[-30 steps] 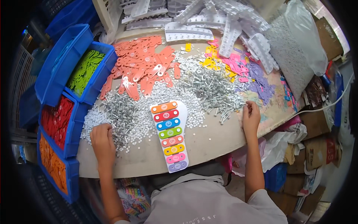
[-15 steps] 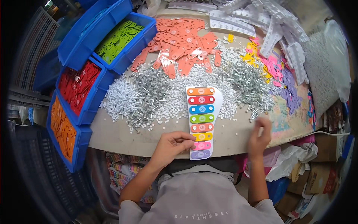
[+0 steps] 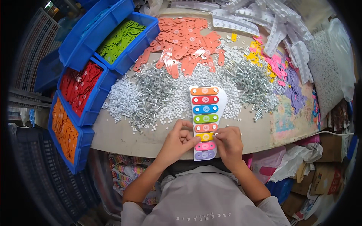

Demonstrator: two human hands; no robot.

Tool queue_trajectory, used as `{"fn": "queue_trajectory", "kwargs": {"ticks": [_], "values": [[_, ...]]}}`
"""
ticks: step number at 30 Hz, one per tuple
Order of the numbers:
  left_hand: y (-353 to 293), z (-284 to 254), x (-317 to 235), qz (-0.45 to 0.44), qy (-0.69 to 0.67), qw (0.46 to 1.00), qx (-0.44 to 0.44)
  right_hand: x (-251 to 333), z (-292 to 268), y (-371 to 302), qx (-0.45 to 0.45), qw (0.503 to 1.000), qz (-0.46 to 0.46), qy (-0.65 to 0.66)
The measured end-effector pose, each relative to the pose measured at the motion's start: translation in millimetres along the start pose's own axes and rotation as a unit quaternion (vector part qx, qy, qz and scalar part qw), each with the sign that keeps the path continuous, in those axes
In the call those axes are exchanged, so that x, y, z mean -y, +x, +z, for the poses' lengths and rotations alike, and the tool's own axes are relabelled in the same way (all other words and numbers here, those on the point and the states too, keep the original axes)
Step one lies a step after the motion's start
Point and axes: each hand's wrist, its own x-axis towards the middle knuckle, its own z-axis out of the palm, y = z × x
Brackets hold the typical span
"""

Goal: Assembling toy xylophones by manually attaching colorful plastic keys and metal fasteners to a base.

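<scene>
A toy xylophone [image 3: 205, 121] lies lengthwise just below the centre of the frame, near the table's [image 3: 124, 135] front edge: a white board carrying eight coloured bars, orange at the far end, then red, blue, green, red, yellow, pink and purple nearest the person. The left hand [image 3: 178, 141] presses in from the left, its fingers curled narrow with the tips at the yellow bar [image 3: 206, 136]. The right hand [image 3: 228, 142] meets it from the right, fingers pinched on the same bar's other end. Behind the toy spread heaps of white washers [image 3: 124, 100] and grey screws [image 3: 154, 94]. Salmon-coloured bars [image 3: 188, 41] pile up at upper centre. Blue bins [image 3: 113, 35] of green, red and orange bars line the left side.
</scene>
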Motion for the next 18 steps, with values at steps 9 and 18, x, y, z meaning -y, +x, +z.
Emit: {"fn": "queue_trajectory", "kwargs": {"ticks": [9,18], "values": [[11,-2,2,-0.029,0.016,0.999,0.04,9,-9,1,0.081,0.931,0.309,0.175],[29,-12,-9,-0.049,0.038,0.99,0.128,-10,-26,30,0.274,0.765,0.464,0.353]]}}
